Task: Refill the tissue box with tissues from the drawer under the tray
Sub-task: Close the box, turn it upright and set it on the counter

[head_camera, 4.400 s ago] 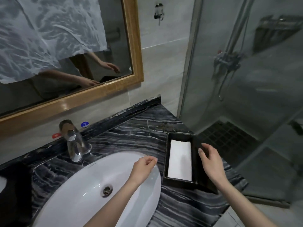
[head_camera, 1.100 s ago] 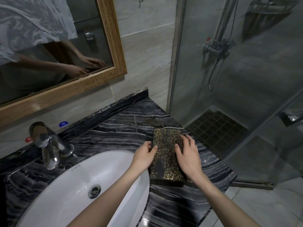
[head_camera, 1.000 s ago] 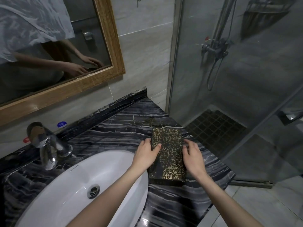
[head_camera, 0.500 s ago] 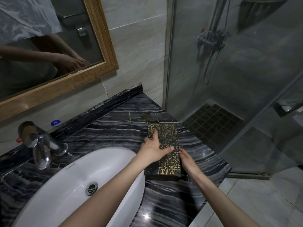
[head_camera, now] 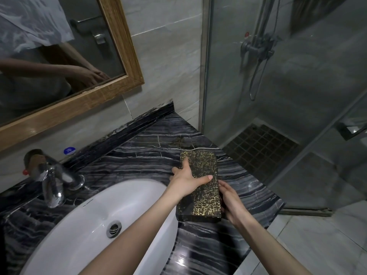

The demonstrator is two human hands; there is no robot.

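Note:
The tissue box (head_camera: 202, 197) is a long black box with a gold crackle pattern, lying closed on the dark marble counter (head_camera: 139, 159) to the right of the sink. My left hand (head_camera: 188, 178) lies flat on its lid, fingers spread, thumb across the top. My right hand (head_camera: 230, 199) holds the box's right side near the front corner, fingers tucked under the edge. The tissues inside are hidden by the lid. No tray or drawer shows.
A white oval sink (head_camera: 89, 225) fills the lower left, with a chrome faucet (head_camera: 49, 175) behind it. A wood-framed mirror (head_camera: 83, 100) hangs above. A glass shower wall (head_camera: 258, 96) stands right of the counter, whose right edge (head_camera: 264, 221) drops to the tiled floor.
Several seconds ago the box lay open with white tissues showing; now the patterned lid covers it. My left hand has slid onto the lid and my right hand has dropped to the box's right side.

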